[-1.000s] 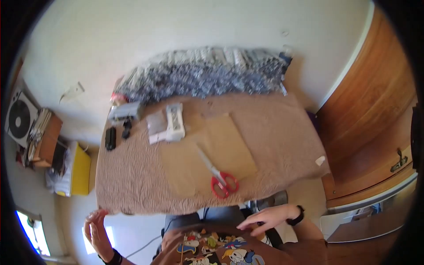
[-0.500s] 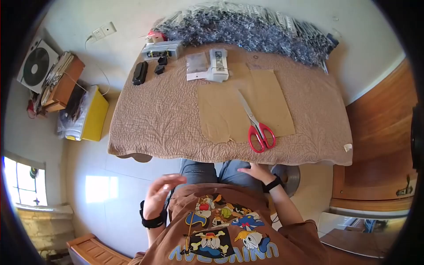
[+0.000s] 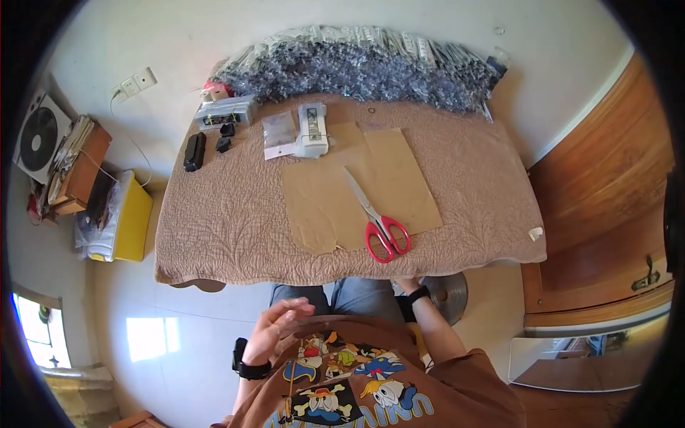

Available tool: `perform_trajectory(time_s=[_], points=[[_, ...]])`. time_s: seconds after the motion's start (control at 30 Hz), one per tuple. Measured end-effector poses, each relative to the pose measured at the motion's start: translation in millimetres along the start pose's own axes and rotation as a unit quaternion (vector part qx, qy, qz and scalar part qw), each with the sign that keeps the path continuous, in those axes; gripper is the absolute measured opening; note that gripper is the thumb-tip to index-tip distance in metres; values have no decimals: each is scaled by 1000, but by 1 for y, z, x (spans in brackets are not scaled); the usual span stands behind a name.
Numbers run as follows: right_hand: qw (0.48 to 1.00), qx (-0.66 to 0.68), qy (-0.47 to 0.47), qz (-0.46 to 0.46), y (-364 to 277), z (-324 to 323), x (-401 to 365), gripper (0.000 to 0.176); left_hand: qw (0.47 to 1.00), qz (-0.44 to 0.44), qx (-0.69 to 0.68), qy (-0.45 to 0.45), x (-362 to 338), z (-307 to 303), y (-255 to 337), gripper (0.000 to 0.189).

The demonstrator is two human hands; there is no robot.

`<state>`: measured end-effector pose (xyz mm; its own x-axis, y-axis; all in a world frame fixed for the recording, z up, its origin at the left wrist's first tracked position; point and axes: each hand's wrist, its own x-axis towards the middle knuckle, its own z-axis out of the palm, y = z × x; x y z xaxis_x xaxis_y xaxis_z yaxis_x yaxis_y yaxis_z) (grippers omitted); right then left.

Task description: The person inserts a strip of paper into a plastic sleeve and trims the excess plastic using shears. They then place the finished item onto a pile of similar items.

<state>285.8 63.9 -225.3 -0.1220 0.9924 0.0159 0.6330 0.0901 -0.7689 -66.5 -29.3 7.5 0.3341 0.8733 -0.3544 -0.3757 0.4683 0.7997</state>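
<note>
My left hand [image 3: 275,327] is raised over my lap in front of my shirt, fingers loosely stretched out, holding nothing visible. My right hand [image 3: 407,284] reaches down by my right thigh at the table's front edge; the cloth hides its fingers. Nearest to it on the tabletop are scissors with red handles [image 3: 387,238], blades slightly closed together and pointing away. They lie on a brown paper sheet [image 3: 321,207]. Beyond the sheet are a clear plastic packet [image 3: 280,134] and a white bundle [image 3: 312,130] with a dark printed label.
A brown quilted cloth [image 3: 221,214] covers the table. Along its back lies a long heap of silvery packets [image 3: 349,71]. A black case [image 3: 194,152] and small black parts [image 3: 225,137] are at left. A round grey reel [image 3: 451,296] stands below at right.
The view has shifted, so the table appears lower and further left. My right hand has moved from my thigh down beside it, under the table edge. My left hand stays raised.
</note>
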Motion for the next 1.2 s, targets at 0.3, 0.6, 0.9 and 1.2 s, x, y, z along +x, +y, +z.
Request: perform_trajectory(time_s=[0.3, 0.6, 0.9, 1.2], points=[[992, -83, 17, -96, -75, 1, -27, 25, 981, -87, 81, -152, 35, 20, -48, 31], [987, -46, -39, -148, -168, -30, -36, 24, 979, -83, 136, -128, 43, 16, -68, 41], [745, 372, -510, 213, -263, -90, -54, 30, 876, 76, -425, -216, 31, 31, -3, 66], [914, -104, -340, 194, -99, -165, -92, 23, 862, 330, -377, 78, -16, 10, 68, 54]])
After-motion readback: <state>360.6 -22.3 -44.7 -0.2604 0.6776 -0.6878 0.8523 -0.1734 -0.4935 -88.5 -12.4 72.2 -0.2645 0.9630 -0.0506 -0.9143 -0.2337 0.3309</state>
